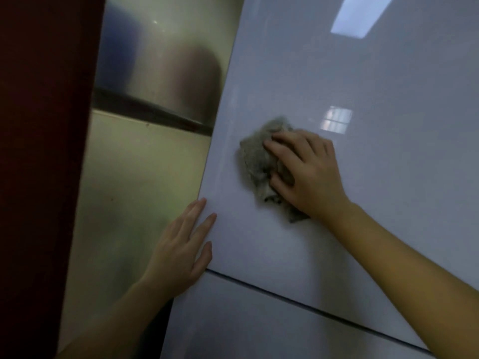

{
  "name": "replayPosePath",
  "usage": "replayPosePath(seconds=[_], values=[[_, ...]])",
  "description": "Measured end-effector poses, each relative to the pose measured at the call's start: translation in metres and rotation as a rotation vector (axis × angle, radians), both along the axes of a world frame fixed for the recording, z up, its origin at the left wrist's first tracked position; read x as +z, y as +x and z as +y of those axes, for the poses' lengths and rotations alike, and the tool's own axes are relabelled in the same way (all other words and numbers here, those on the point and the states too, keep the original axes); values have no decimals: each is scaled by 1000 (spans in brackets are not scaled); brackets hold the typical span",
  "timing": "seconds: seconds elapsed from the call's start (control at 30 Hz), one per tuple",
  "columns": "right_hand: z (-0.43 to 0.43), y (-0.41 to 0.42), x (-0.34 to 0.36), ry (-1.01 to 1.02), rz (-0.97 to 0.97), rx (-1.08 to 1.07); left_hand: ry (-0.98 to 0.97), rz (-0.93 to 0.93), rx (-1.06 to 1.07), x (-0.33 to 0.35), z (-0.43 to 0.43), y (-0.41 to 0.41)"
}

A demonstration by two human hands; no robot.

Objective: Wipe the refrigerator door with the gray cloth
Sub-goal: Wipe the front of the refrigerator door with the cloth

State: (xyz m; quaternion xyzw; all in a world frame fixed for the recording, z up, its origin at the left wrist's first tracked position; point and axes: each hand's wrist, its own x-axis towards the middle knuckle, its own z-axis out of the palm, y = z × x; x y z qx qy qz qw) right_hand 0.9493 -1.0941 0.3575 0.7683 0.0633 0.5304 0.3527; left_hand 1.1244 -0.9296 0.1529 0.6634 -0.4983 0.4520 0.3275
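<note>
Gray cloth (259, 161) sits bunched into a wad under the right hand (308, 174). That hand lies flat over it with the fingers spread and only lightly bent, the thumb dug into the lower fold. It pins the cloth against the refrigerator door (375, 203) near the door's left edge, about mid-height in view. A corner of the cloth pokes out below the wrist.

The left hand (181, 244) is flat too, fingers straight. They lie along the door's left edge with the thumb on the front face, and the hand holds nothing, seemingly steadying the panel.

The cloth looks soft, light and fuzzy. It should crumple to any shape, so it is probably best driven by palm pressure on the middle of the wad rather than pinched at a corner. The door is a stiff, glossy, pale panel that mirrors a window and a ceiling light. It looks slick, so the cloth should glide easily but may slip out from under a loose palm.

Below it a dark seam divides it from a lower panel (259, 327). To the left are a metallic wall (160, 73) and a dark red surface (39, 151).
</note>
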Motion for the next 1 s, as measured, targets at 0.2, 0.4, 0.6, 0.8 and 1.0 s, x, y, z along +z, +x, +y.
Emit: replayPosePath(seconds=[0.2, 0.4, 0.6, 0.8, 1.0], values=[[22, 38, 36, 118, -144, -7, -8, 29, -5, -5, 2, -1], [18, 27, -78, -48, 144, -29, 24, 35, -28, -4, 4, 2], [-6, -14, -152, -190, 291, 9, 40, -26, -2, -7, 2, 1], [-25, -31, -64, -101, 23, -16, 44, -48, 4, -9, -1, 3], [-27, -42, -5, 177, -312, -58, 26, -43, 5, -11, -5, 4]])
